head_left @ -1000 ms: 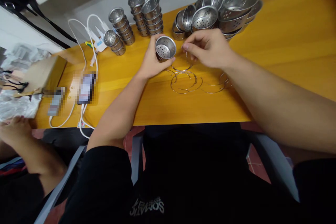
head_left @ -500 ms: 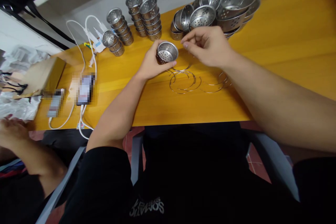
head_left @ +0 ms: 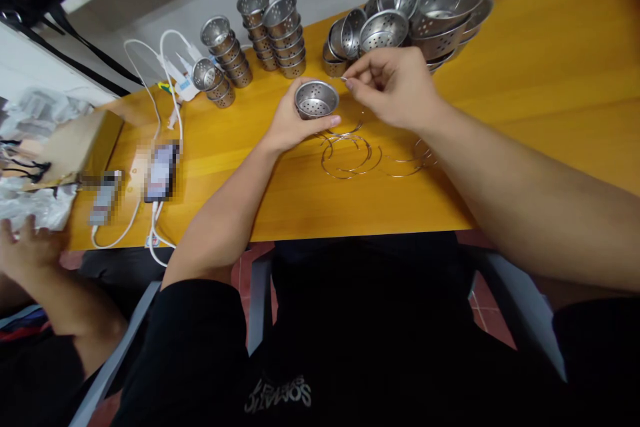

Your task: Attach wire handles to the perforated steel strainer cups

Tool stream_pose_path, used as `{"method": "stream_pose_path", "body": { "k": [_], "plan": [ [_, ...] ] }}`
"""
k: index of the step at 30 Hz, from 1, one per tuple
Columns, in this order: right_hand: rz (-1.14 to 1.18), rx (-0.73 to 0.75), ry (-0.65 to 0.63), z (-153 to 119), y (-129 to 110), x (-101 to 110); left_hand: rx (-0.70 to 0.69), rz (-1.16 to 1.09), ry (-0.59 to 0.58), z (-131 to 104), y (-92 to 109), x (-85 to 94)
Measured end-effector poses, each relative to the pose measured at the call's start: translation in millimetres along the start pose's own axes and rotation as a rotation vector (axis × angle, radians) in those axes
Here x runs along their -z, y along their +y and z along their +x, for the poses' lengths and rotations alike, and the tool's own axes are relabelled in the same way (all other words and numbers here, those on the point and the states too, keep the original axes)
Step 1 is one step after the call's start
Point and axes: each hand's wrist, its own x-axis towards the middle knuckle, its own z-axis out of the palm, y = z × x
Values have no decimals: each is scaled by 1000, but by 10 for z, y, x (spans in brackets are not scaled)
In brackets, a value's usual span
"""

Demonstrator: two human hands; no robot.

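My left hand (head_left: 293, 121) is wrapped round a small perforated metal cup (head_left: 317, 99), its open mouth facing up toward me. The thumb lies along the cup's near side. To the right, my right hand (head_left: 393, 87) pinches a thin metal wire (head_left: 345, 78) between thumb and forefinger. The wire's tip points at the cup's rim with a small gap between them; most of its length is hidden by the hand. Below both hands, several thin open wire rings (head_left: 350, 157) lie loosely on the wooden table (head_left: 320, 210).
Stacks of perforated cups (head_left: 284, 37) stand at the back. Larger perforated cups (head_left: 445, 13) are heaped behind my right hand. On the left lie two blurred phones (head_left: 163, 172) with white cables, a power strip (head_left: 186, 83) and a cardboard box (head_left: 85, 143). A co-worker's hand (head_left: 30, 250) is at far left.
The cup in my left hand has tipped slightly. My right hand has shifted a little, and the wire tip shows more clearly. The co-worker's fingers have spread.
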Motion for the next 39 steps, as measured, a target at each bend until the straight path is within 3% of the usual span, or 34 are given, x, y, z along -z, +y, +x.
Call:
{"method": "stream_pose_path", "body": {
  "k": [13, 25, 32, 36, 39],
  "plan": [
    [-116, -63, 65, -2, -160, -61, -73, -55, 9, 32, -291, -145],
    [-183, -91, 76, -5, -192, -123, -127, 27, -71, -44, -84, -254],
    [-149, -96, 96, 6, -187, -190, -97, 49, -27, -57, 100, -280],
    [-60, -51, 63, 18, -243, -146, -75, 20, -47, -35, 25, -237],
    [58, -38, -60, 24, -312, -54, -38, -57, -55, -6, -100, -189]
  ]
}}
